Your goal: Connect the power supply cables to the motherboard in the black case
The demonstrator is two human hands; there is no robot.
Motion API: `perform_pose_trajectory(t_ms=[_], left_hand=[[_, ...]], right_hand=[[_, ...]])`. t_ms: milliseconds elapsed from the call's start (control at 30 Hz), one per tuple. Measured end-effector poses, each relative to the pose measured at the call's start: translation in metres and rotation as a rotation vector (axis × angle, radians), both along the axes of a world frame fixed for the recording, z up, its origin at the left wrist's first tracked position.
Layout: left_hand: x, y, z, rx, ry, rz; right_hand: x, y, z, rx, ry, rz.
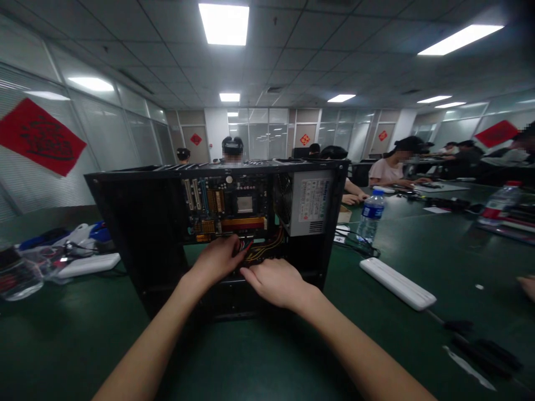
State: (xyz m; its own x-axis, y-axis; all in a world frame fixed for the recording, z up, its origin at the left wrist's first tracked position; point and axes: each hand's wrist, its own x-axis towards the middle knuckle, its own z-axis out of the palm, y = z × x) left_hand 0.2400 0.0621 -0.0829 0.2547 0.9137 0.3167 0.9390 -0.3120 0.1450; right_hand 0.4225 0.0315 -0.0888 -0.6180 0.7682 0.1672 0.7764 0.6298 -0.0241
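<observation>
An open black computer case [137, 223] stands on the green table [259, 356], its side off. Inside I see the motherboard [228, 209] and a grey power supply [311, 209] at the upper right. A bundle of yellow, red and black cables [265, 250] runs along the case bottom. My left hand [219, 259] reaches into the case with its fingers pinched on the cable ends near the board's lower edge. My right hand [276, 281] rests at the case opening, fingers curled by the same cables; what they grip is hidden.
A water bottle [370, 216] and a white power strip [397, 283] sit right of the case. Another white strip [87, 264] and clutter lie at the left. Black tools [485, 353] lie near right. Other people sit at the table behind and to the right.
</observation>
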Motion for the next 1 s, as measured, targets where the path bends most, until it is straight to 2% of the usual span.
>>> perform_pose_trajectory(t_ms=[167, 400, 833, 1000], left_hand=[[0.0026, -0.0016, 0.0017, -0.001, 0.078, 0.046], [-0.0034, 0.0033, -0.0016, -0.034, -0.012, -0.048], [-0.0047, 0.0044, -0.0007, 0.011, -0.059, -0.092], [0.0005, -0.0045, 0.0047, -0.103, -0.097, -0.195]], right_hand=[[0.0, 0.0009, -0.0007, -0.018, -0.004, -0.013], [-0.0007, 0.001, -0.0017, -0.003, 0.0, -0.01], [-0.0012, 0.0008, -0.0021, 0.004, -0.006, -0.032], [-0.0013, 0.0003, -0.0017, 0.004, -0.029, -0.021]])
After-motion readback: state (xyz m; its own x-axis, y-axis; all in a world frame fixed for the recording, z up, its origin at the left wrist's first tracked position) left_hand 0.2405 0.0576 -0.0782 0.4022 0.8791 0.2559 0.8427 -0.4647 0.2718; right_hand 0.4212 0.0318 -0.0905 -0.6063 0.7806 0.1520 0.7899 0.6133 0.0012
